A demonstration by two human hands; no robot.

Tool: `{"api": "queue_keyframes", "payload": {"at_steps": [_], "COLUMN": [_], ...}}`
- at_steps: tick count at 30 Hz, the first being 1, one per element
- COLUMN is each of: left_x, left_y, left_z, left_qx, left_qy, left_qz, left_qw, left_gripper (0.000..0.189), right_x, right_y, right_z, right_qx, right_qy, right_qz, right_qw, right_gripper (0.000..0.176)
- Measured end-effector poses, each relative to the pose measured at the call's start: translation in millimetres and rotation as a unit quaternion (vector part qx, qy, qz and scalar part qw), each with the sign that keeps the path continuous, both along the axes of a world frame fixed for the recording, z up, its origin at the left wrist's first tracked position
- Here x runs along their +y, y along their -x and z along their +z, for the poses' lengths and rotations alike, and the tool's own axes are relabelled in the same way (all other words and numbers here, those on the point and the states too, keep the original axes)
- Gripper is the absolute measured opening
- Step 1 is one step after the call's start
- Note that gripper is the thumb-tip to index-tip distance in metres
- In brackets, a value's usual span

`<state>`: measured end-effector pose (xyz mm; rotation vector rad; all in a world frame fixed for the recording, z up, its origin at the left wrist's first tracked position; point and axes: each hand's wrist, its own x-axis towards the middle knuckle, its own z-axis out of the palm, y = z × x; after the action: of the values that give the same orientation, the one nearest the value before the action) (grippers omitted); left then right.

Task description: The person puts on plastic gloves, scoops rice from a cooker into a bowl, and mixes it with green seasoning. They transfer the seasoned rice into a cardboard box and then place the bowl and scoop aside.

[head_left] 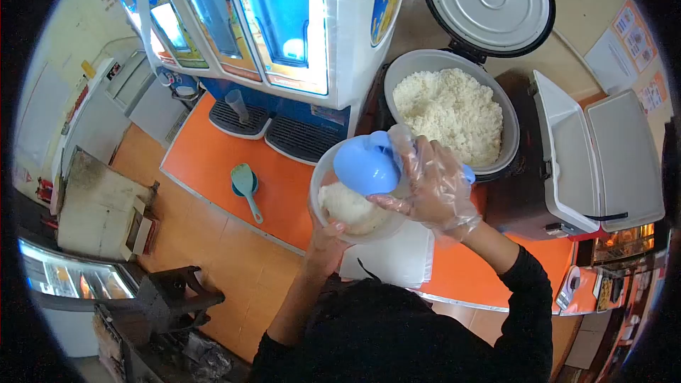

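Note:
My left hand is bare and closed on the near left rim of a whitish bowl that has white rice in it. In a clear plastic glove, my right hand grips a light blue scoop, tilted over the bowl's upper part. The scoop's inside is hidden from view. Just beyond my right hand stands a large open rice cooker, holding a heap of cooked rice. Its round lid is raised behind it.
A drink dispenser with drip trays stands behind the orange counter. A green spoon lies on a small cup at left. White sheets lie near my body. An open cooler box is at right.

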<state>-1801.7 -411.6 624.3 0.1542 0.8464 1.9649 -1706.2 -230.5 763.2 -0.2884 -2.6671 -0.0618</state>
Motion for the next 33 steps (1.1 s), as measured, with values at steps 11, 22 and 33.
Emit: {"api": "queue_keyframes", "payload": {"at_steps": [11,22,33], "left_x": [-95.6,-264.7,-560.6], "left_y": [-26.0,-175.2,-346.5], "left_z": [-61.3,-86.5,-149.8], "left_qx": [-0.025,-0.092,-0.014], "left_qy": [0.018,-0.053,-0.221], "left_qz": [0.121,0.471,0.832], "left_qw": [0.992,0.875,0.509], "left_gripper": [0.091,0.073,0.074], "right_x": [-32.8,-77.4,-474.4], "right_y": [-87.6,-79.6,68.9], "right_z": [-91.0,-244.8,-286.5], "right_qx": [-0.094,0.017,-0.229], "right_qy": [0.297,0.074,0.286], "right_qz": [-0.076,-0.014,0.471], "right_qw": [0.947,0.997,0.803], "right_gripper": [0.079,0.078,0.023]}}
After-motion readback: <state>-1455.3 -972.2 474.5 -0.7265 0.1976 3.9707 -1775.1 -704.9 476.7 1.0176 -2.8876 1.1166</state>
